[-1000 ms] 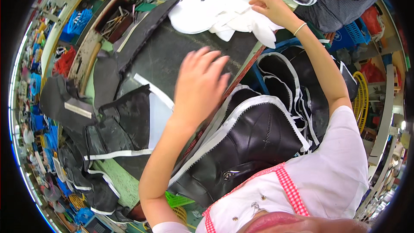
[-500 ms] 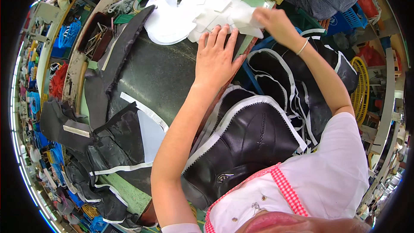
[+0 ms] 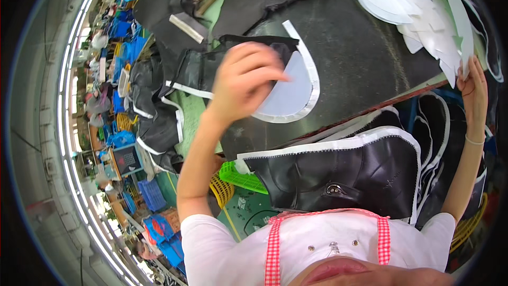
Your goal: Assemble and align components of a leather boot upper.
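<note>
My left hand (image 3: 244, 82) hovers with fingers loosely curled and apart over the left part of a dark work surface (image 3: 360, 63); it is blurred and nothing shows in it. Just under its fingertips lies a pale grey curved panel with a white border (image 3: 291, 95), next to a black piece with white trim (image 3: 196, 71). My right hand (image 3: 473, 95) reaches up at the far right, fingers against the edge of a stack of white cut pieces (image 3: 418, 13). Whether it grips one is unclear.
A large black boot-shaped upper with white stitched edge (image 3: 360, 175) hangs in front of my chest. More black pieces pile up at the left (image 3: 153, 122). Below the table sit a green basket (image 3: 241, 177), a yellow basket (image 3: 222, 190) and blue crates (image 3: 153, 196).
My left hand has drawn back from the white stack to the left, over the grey panel and black trimmed pieces. The right hand stays at the white stack. The view has swung right.
</note>
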The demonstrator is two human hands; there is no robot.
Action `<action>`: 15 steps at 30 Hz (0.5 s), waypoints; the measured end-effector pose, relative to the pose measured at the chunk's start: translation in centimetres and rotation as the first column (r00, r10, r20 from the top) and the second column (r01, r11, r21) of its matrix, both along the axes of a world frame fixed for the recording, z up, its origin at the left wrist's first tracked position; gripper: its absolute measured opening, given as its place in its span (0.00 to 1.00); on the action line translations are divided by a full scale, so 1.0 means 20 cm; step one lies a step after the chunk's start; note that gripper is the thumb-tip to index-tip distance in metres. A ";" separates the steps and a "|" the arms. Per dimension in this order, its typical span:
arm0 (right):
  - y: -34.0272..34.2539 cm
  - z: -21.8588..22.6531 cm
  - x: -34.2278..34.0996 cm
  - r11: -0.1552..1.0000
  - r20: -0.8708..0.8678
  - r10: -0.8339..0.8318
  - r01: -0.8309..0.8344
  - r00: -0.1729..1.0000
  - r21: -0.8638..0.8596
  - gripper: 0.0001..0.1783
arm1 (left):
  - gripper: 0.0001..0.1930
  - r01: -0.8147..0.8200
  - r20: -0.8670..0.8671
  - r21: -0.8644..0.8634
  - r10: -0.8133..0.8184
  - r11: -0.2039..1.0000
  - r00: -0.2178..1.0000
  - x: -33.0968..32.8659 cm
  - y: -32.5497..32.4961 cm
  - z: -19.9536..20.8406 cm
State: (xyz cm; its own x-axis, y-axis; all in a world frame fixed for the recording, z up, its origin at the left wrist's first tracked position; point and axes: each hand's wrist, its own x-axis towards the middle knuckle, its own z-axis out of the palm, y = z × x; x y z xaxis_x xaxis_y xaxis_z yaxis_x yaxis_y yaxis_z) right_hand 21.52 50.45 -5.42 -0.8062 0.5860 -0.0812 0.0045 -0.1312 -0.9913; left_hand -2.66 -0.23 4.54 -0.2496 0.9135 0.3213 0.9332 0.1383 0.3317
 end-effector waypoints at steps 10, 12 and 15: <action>-1.14 0.24 -0.65 0.657 -0.168 0.704 -0.722 0.690 -0.215 0.18 | 0.40 -0.379 0.124 -0.122 0.393 0.917 0.911 0.51 0.11 -0.33; -1.11 0.15 -0.70 0.779 -0.049 0.609 -0.608 0.792 -0.151 0.17 | 0.39 -0.203 0.293 0.035 0.184 0.979 0.938 0.49 0.15 -0.33; -0.85 0.05 -0.67 0.888 0.090 0.458 -0.459 0.884 -0.017 0.22 | 0.37 -0.308 0.147 -0.038 0.311 0.950 0.939 0.39 -0.03 -0.29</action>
State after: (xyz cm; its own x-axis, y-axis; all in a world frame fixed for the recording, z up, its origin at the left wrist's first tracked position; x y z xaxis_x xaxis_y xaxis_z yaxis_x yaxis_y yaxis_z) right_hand 8.15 33.43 -4.42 -0.9745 0.1531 -0.1638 0.1515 -0.0887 -0.9845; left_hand 5.15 -0.93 -1.33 -0.5647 0.7877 0.2462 0.7836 0.4182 0.4594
